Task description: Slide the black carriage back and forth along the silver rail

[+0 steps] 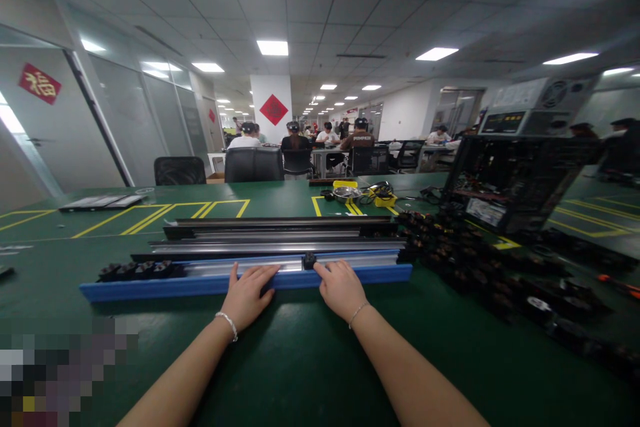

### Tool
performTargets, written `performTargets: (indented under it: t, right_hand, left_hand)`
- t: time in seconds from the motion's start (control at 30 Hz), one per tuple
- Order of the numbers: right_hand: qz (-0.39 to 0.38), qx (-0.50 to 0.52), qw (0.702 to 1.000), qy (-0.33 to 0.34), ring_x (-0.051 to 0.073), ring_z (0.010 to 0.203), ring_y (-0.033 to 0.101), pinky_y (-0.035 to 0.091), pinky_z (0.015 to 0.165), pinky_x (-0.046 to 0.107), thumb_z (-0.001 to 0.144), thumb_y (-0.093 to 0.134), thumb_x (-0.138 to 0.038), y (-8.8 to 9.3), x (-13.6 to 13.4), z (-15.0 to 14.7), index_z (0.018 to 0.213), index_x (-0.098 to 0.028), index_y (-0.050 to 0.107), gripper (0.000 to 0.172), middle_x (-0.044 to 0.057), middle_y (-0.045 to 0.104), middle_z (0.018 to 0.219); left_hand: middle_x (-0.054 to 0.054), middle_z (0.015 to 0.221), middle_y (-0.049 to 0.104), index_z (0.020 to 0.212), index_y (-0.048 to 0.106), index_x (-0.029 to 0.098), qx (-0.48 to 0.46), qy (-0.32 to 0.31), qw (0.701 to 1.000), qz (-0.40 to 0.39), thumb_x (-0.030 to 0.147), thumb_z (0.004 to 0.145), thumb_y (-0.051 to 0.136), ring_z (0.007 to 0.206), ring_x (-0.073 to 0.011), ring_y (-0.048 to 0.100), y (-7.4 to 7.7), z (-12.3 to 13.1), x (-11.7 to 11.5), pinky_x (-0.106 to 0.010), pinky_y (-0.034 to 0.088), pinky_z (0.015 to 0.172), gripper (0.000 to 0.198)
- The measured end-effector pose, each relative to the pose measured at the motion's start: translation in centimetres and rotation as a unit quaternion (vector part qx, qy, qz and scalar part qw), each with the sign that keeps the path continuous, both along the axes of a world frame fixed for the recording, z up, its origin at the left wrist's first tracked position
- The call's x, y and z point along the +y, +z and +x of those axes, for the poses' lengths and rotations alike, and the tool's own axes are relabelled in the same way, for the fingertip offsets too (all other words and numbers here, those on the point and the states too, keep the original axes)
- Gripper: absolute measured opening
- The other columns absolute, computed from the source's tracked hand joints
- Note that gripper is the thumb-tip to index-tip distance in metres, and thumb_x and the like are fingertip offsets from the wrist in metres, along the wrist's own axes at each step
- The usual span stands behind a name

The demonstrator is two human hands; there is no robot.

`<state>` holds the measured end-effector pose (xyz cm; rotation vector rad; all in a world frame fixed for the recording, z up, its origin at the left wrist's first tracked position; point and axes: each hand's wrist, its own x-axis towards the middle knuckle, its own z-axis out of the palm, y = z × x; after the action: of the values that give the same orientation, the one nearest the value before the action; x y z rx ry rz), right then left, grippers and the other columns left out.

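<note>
A long blue channel-shaped rail with a silvery strip inside lies across the green table in front of me. My left hand rests over its near wall, fingers stretched out and apart, holding nothing. Against the right side of a small black block sitting in the channel, the bent fingertips of my right hand are pressed. Its thumb is mostly hidden. Several similar black blocks stand in a row at the rail's left end.
Dark and silvery rails lie just behind the blue one. To the right spreads a heap of black parts, with an open computer case beyond it. A metal bowl and yellow items stand farther back. People sit at distant desks.
</note>
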<state>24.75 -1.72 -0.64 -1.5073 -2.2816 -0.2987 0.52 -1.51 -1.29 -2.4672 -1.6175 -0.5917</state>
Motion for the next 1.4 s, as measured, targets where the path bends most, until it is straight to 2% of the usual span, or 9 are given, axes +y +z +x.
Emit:
performTargets:
  t: [0.37, 0.77, 0.93, 1.0, 1.13, 1.2, 1.4]
  right_hand:
    - [-0.009, 0.005, 1.0, -0.008, 0.019, 0.092, 0.05, 0.028, 0.091, 0.032, 0.081, 0.04, -0.018, 0.4, -0.2, 0.3, 0.115, -0.024, 0.055, 0.038, 0.007, 0.062, 0.093]
    - [-0.014, 0.026, 0.999, -0.013, 0.018, 0.094, 0.051, 0.03, 0.089, 0.032, 0.079, 0.043, -0.018, 0.9, -0.3, 0.9, 0.104, -0.023, 0.06, 0.03, 0.006, 0.062, 0.097]
    - [0.038, 0.093, 0.995, -0.02, 0.021, 0.107, 0.045, 0.031, 0.092, 0.033, 0.078, 0.046, -0.023, 0.3, -0.4, 0.2, 0.102, -0.02, 0.06, 0.028, 0.007, 0.056, 0.117]
    - [0.047, 0.132, 0.99, -0.033, 0.021, 0.109, 0.044, 0.03, 0.094, 0.033, 0.079, 0.045, -0.026, 0.0, -0.3, -0.5, 0.106, -0.018, 0.057, 0.03, 0.009, 0.055, 0.118]
    - [0.025, 0.199, 0.975, -0.1, 0.021, 0.106, 0.048, 0.028, 0.095, 0.036, 0.082, 0.045, -0.037, 0.1, 0.5, -1.7, 0.116, -0.016, 0.051, 0.041, 0.01, 0.06, 0.11]
    - [0.014, 0.213, 0.97, -0.121, 0.021, 0.106, 0.048, 0.027, 0.095, 0.036, 0.08, 0.048, -0.041, 0.3, 1.0, -2.2, 0.114, -0.018, 0.054, 0.041, 0.008, 0.061, 0.11]
    - [0.008, 0.229, 0.96, -0.164, 0.021, 0.102, 0.049, 0.022, 0.095, 0.04, 0.079, 0.048, -0.041, 0.6, 1.9, -3.1, 0.097, -0.024, 0.061, 0.028, 0.006, 0.063, 0.104]
  left_hand:
    - [0.0, 0.125, 0.056, 0.128, 0.041, 0.038, 0.006, -0.002, 1.0, 0.003, 0.028, 0.08, 0.047, 0.116, -0.0216, 0.048, -0.2, -0.2, 0.2, -0.061, -0.002, 0.105, 0.05]
    - [0.001, 0.125, 0.056, 0.128, 0.04, 0.037, 0.001, -0.004, 1.0, 0.001, 0.026, 0.079, 0.047, 0.116, -0.0214, 0.048, 0.0, -0.1, 0.0, -0.061, -0.003, 0.105, 0.051]
    - [0.001, 0.125, 0.056, 0.128, 0.041, 0.038, 0.0, -0.004, 1.0, 0.004, 0.026, 0.079, 0.047, 0.116, -0.021, 0.048, 0.0, -0.1, 0.1, -0.061, -0.003, 0.105, 0.05]
    - [0.0, 0.125, 0.056, 0.127, 0.042, 0.037, 0.0, -0.001, 1.0, 0.003, 0.027, 0.079, 0.047, 0.116, -0.0212, 0.048, 0.0, 0.0, 0.1, -0.061, -0.002, 0.105, 0.049]
    - [0.0, 0.124, 0.057, 0.126, 0.044, 0.037, -0.005, 0.004, 1.0, -0.002, 0.027, 0.079, 0.048, 0.115, -0.0215, 0.048, 0.1, 0.1, 0.0, -0.061, -0.001, 0.104, 0.047]
    - [0.0, 0.123, 0.057, 0.125, 0.044, 0.037, -0.006, 0.006, 1.0, 0.0, 0.028, 0.08, 0.047, 0.115, -0.0214, 0.049, 0.1, 0.2, 0.0, -0.06, -0.001, 0.105, 0.047]
    - [-0.001, 0.123, 0.058, 0.125, 0.045, 0.037, -0.003, 0.006, 1.0, 0.007, 0.028, 0.08, 0.048, 0.114, -0.0214, 0.049, -0.2, 0.0, 0.2, -0.06, 0.0, 0.105, 0.046]
